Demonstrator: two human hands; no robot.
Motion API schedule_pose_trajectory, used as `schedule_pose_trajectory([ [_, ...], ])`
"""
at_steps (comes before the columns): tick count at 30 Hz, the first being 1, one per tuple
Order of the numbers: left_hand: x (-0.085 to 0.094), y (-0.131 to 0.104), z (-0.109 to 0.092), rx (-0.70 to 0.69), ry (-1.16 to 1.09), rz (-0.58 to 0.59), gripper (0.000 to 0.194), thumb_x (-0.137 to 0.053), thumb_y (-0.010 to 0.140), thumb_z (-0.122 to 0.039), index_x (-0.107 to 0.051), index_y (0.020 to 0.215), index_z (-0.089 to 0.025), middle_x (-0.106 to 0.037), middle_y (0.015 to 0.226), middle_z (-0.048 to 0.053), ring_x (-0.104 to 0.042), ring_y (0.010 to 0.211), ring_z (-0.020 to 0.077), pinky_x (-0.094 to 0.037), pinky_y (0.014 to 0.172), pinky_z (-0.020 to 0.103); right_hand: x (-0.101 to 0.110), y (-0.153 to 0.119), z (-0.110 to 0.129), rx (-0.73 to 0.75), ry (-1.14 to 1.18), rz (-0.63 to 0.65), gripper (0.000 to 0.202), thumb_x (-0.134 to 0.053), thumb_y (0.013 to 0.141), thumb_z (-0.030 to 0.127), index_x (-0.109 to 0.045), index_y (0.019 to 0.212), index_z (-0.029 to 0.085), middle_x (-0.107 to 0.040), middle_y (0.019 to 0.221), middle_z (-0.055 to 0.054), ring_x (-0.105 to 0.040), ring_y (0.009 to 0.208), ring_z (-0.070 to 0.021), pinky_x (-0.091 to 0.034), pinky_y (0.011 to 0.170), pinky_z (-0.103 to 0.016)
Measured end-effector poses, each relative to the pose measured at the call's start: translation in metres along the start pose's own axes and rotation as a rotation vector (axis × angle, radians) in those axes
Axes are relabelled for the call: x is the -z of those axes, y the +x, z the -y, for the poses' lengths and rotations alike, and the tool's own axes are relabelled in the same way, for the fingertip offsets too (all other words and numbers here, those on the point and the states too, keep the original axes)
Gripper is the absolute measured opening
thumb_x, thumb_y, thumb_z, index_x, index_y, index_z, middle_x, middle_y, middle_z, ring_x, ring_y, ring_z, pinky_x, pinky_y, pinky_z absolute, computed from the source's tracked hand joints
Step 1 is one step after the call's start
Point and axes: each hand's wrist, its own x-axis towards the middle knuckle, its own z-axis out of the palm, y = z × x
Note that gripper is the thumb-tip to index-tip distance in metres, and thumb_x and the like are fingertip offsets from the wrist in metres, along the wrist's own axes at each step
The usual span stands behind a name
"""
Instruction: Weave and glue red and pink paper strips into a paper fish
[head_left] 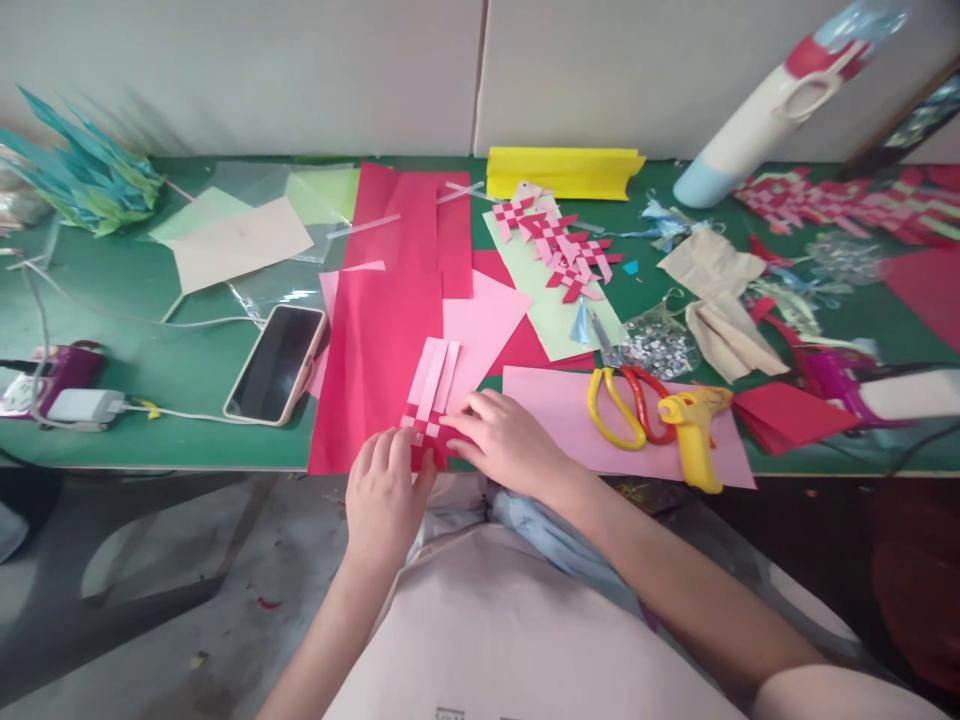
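Observation:
A small woven piece of pink and red paper strips (426, 425) lies at the table's front edge, with long pale pink strips (436, 372) sticking up from it away from me. My left hand (388, 490) grips its lower left side, fingers curled over the edge. From the right, my right hand (510, 440) pinches the woven part between thumb and fingers. The fingertips partly cover the weave. Red paper sheets (382, 330) lie beneath it, and a pink sheet (484, 335) is just behind.
Scissors (634, 400) and a yellow glue gun (694, 430) rest right of my hands. Finished woven paper fish (559, 240) lie on a pale green sheet. A phone (276, 363) is at left. A white and blue bottle (757, 120) leans at the back right.

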Motion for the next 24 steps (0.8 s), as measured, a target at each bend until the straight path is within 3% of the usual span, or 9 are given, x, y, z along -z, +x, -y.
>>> schedule_pose_trajectory([
  [5,0.001,-0.002,0.0,-0.026,-0.068,-0.001,0.022,-0.058,0.085,-0.019,-0.057,0.107,-0.014,-0.065,0.101,0.012,-0.059,0.096,0.0262,-0.051,0.086,0.04,0.005,0.003,-0.01,0.028,-0.018,-0.017,0.019,-0.058,0.093,0.025,-0.068,0.107,0.016,-0.061,0.096,-0.009,-0.054,0.091,-0.0226,-0.045,0.081,-0.036],
  [12,0.004,-0.009,-0.005,-0.041,-0.105,0.011,0.027,-0.058,0.085,-0.016,-0.055,0.111,-0.015,-0.064,0.106,0.012,-0.059,0.099,0.026,-0.049,0.089,0.041,0.002,-0.007,-0.005,0.044,-0.059,0.016,0.031,-0.063,0.09,0.035,-0.064,0.112,0.013,-0.061,0.098,-0.011,-0.054,0.093,-0.0242,-0.047,0.082,-0.038],
  [24,0.004,-0.028,-0.025,-0.043,-0.033,0.011,0.031,-0.065,0.084,-0.031,-0.058,0.109,-0.015,-0.066,0.104,0.011,-0.06,0.095,0.0262,-0.047,0.085,0.039,0.01,-0.036,-0.005,0.1,-0.128,0.078,0.046,-0.073,0.079,0.044,-0.063,0.11,0.012,-0.06,0.097,-0.009,-0.053,0.09,-0.0251,-0.046,0.078,-0.038],
])
